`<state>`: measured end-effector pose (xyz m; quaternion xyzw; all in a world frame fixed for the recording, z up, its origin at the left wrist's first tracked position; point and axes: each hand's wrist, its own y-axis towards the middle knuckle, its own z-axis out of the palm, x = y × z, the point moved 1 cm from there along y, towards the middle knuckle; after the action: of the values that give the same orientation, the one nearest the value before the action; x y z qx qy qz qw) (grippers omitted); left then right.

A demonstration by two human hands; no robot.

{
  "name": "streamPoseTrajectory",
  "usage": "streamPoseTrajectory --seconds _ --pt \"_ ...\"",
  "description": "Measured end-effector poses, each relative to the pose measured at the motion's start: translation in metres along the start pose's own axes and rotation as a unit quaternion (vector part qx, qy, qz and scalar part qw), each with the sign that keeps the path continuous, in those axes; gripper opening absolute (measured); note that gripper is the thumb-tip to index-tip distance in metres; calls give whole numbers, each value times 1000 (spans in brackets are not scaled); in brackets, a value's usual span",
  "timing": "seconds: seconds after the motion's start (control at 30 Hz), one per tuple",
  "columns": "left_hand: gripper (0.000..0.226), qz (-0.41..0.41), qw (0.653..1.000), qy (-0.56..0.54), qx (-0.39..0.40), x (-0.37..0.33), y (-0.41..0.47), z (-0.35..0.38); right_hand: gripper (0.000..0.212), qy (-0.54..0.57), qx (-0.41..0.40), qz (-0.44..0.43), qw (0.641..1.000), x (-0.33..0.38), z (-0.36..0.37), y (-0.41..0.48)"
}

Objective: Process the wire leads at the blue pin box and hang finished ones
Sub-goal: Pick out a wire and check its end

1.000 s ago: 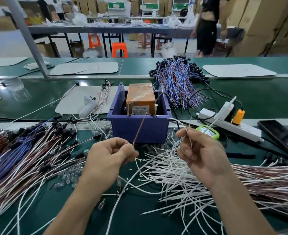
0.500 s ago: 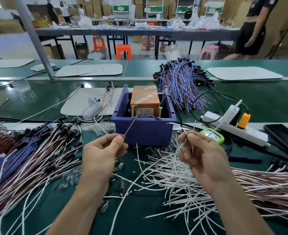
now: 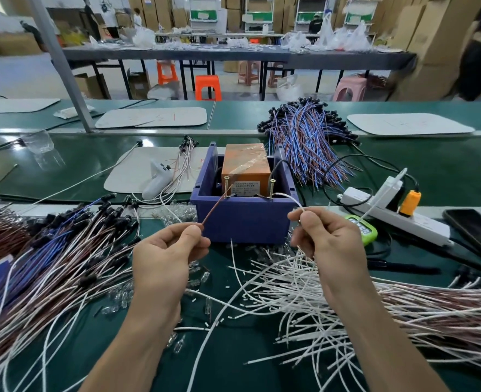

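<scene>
at blue pin box [image 3: 245,222], brown lead [image 3: 215,207] seemingly touches left pin [image 3: 227,188], white lead [image 3: 289,198] the right.

Pin box [image 3: 245,222] between wire heap [image 3: 64,250] at left and power strip [image 3: 414,222] at right, loose leads [image 3: 284,290] in front.

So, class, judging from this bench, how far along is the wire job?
Likely done: capped leads heaped at left. In hand: left hand pinches a brown lead, right hand a white lead, both reaching the pins on the blue box. Left: the loose white leads pile.
</scene>
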<state>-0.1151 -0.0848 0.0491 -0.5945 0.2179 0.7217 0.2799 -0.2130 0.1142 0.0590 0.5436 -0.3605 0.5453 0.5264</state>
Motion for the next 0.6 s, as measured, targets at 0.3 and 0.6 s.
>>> streamPoseTrajectory --seconds 0.3,0.6 --pt "14 1 1000 3 -13 0 1 -2 35 13 -31 39 999 -5 12 4" --pt "13 4 1000 19 -20 -3 0 -2 38 60 1 55 997 -1 9 1"
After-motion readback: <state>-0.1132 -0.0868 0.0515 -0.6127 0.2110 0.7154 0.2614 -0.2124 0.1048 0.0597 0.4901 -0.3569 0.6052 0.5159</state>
